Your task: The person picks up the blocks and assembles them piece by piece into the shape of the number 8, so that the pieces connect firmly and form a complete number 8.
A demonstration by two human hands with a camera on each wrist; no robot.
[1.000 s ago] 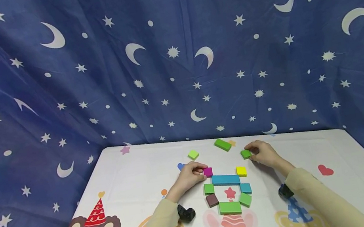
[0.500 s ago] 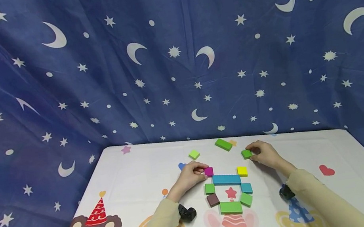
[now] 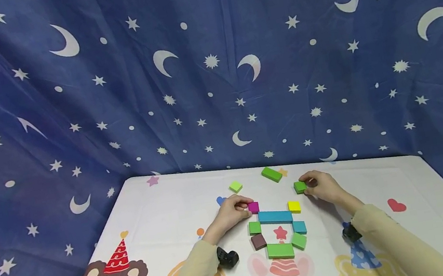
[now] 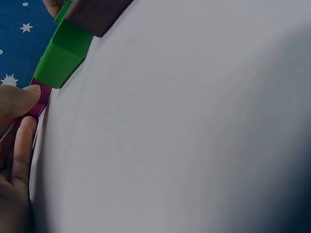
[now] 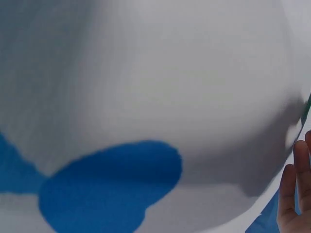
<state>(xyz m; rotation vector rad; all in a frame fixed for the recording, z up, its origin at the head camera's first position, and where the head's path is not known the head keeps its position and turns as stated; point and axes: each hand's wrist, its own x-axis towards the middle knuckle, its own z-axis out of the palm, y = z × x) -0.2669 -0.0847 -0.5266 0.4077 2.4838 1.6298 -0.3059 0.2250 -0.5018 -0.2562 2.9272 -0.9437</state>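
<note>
In the head view my left hand [image 3: 229, 213] holds a magenta block [image 3: 253, 208] between thumb and fingers, at the back left corner of a ring of blocks. The left wrist view shows the thumb on the magenta block [image 4: 43, 99], close to a green block [image 4: 63, 53]. My right hand [image 3: 322, 186] pinches a small green cube [image 3: 299, 187], to the right of and behind the ring. A long blue block [image 3: 275, 217] forms the ring's back side, with a yellow block [image 3: 294, 207] at its right end. In the right wrist view only some fingers [image 5: 287, 194] show.
A lime block [image 3: 236, 186] and a longer green block [image 3: 271, 174] lie near the table's back edge. The ring's sides hold a brown block [image 3: 258, 241], a small blue block [image 3: 299, 227] and a front green block [image 3: 280, 250]. A starry blue curtain [image 3: 213, 85] hangs behind.
</note>
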